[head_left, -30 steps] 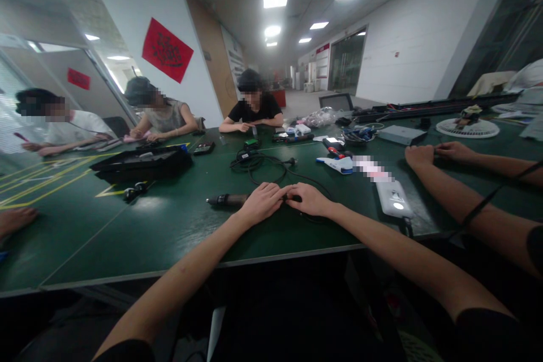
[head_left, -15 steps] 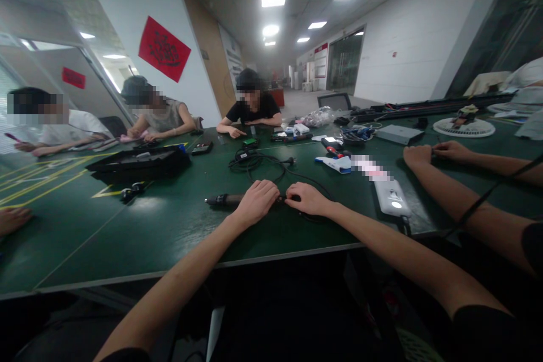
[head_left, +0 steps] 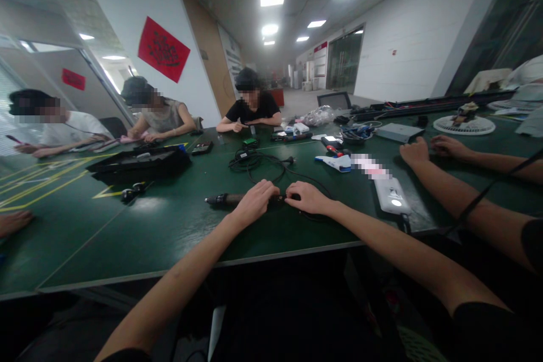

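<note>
A dark electric screwdriver (head_left: 231,199) lies lengthwise on the green table, its tip pointing left. My left hand (head_left: 257,202) is wrapped over the rear of its body. At the tail end, my right hand (head_left: 306,198) pinches the dark plug end of a cable, close to the screwdriver's rear. The fingers hide whether plug and tool are joined. Behind my hands lies a coiled black power cord (head_left: 244,159) with a mains plug (head_left: 290,160); part of a black cable also runs behind my right hand.
A black open tray (head_left: 139,163) sits to the left, with small black round parts (head_left: 132,192) before it. Rightward are a blue-and-white packet (head_left: 335,163), a white power strip (head_left: 392,197) and a grey box (head_left: 399,133). A co-worker's hands (head_left: 416,153) are at the right; others sit opposite.
My left hand has shifted slightly along the screwdriver's rear; my right hand stays at the cable end. The co-worker's hands at the right have moved a little apart.
</note>
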